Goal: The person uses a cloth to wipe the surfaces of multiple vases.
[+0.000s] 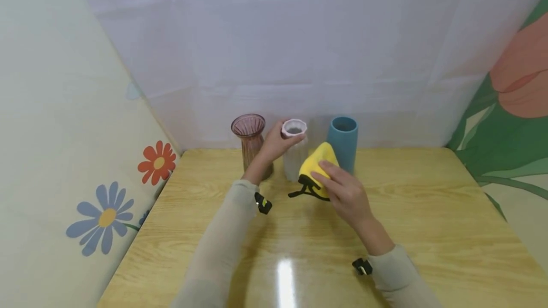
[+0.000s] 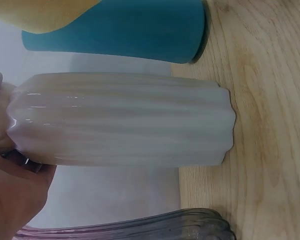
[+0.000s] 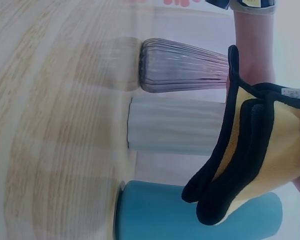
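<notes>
A white fluted vase stands upright on the table between two others. My left hand grips it around the neck, thumb and fingers just below the rim. In my right hand a yellow cloth with black edging is pinched between thumb and fingers, held in front of the white vase and the blue one. The right wrist view shows the folded cloth's dark border close up. How the hidden fingers lie behind the cloth cannot be seen.
A purple ribbed glass vase stands left of the white one, behind my left wrist. To the right is a blue vase, partly covered by the cloth. The wooden table meets a pale cloth backdrop behind the vases.
</notes>
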`<state>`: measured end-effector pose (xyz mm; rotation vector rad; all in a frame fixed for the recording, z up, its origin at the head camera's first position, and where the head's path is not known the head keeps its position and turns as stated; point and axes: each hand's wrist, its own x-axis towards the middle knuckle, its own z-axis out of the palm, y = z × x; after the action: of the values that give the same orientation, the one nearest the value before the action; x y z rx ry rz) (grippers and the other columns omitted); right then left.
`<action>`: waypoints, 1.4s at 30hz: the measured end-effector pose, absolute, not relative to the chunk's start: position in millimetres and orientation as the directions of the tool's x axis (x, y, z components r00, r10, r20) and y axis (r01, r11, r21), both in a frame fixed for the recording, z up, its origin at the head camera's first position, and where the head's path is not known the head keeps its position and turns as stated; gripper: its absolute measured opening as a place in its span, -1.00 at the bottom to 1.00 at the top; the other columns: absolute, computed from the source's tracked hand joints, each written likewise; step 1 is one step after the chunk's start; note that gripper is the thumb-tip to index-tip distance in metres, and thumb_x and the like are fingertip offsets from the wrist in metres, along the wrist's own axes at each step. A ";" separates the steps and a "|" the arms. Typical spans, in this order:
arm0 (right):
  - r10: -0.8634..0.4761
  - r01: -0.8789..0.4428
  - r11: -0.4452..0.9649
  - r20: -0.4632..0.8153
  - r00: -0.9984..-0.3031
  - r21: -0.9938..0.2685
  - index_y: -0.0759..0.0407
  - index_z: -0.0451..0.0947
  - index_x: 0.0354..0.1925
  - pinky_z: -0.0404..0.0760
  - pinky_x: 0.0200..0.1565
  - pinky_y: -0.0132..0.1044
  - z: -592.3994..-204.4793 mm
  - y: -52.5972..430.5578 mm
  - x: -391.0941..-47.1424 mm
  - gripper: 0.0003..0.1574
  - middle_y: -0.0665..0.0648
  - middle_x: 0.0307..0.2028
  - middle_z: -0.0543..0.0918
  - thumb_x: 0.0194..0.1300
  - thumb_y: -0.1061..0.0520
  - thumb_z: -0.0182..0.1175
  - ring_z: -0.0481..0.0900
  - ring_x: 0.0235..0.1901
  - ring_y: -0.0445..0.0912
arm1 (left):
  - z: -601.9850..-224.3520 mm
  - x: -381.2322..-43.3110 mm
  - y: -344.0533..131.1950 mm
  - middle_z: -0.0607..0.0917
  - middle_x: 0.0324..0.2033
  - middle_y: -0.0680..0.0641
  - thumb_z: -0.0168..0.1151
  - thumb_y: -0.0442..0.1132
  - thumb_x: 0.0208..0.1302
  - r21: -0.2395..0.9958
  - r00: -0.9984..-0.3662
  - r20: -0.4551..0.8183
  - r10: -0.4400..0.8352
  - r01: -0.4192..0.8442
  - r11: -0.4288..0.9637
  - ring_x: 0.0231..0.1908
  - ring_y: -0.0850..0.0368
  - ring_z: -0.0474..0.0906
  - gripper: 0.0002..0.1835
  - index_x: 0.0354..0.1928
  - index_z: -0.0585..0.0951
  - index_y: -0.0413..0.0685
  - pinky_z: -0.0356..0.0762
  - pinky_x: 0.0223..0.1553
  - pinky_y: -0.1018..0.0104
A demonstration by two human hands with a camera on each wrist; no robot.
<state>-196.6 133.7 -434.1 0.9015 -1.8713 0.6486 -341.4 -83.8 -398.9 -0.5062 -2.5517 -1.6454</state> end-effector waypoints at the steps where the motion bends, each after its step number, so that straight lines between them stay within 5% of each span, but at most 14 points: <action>1: -0.314 -0.803 0.593 0.902 -0.296 -0.057 0.13 0.74 -0.01 0.65 0.06 -0.01 -434.8 133.0 -197.3 -0.60 0.24 0.09 0.70 0.62 0.08 -0.03 0.70 0.05 0.15 | -398.7 -339.9 -84.9 0.59 0.12 -0.13 0.51 0.10 0.15 0.875 -0.944 0.225 0.242 0.305 0.375 0.07 0.01 0.57 -0.13 0.40 0.37 -0.13 0.61 0.07 0.12; 33: -0.378 -0.782 0.622 0.887 -0.266 0.031 0.07 0.68 0.12 0.67 0.04 0.00 -455.9 103.0 -196.3 -0.56 0.24 0.13 0.69 0.61 0.22 -0.12 0.65 0.13 0.17 | -402.7 -272.8 -111.2 0.61 0.14 -0.11 0.44 -0.04 0.24 0.881 -0.893 0.211 0.398 0.350 0.318 0.10 0.00 0.58 -0.24 0.42 0.36 -0.06 0.60 0.09 0.09; 42: -0.391 -0.796 0.605 0.859 -0.330 -0.031 0.08 0.67 0.15 0.65 0.06 0.02 -459.0 90.3 -184.9 -0.54 0.26 0.19 0.64 0.60 0.12 -0.13 0.55 0.23 0.27 | -405.0 -257.4 -116.2 0.61 0.10 -0.12 0.43 -0.07 0.25 0.883 -0.882 0.223 0.415 0.363 0.298 0.06 0.00 0.59 -0.27 0.40 0.37 -0.08 0.61 0.06 0.09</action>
<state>-184.9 90.3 -459.0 0.9440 -1.9453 0.5758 -257.4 -116.2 -405.0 -0.7703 -2.5684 -1.7266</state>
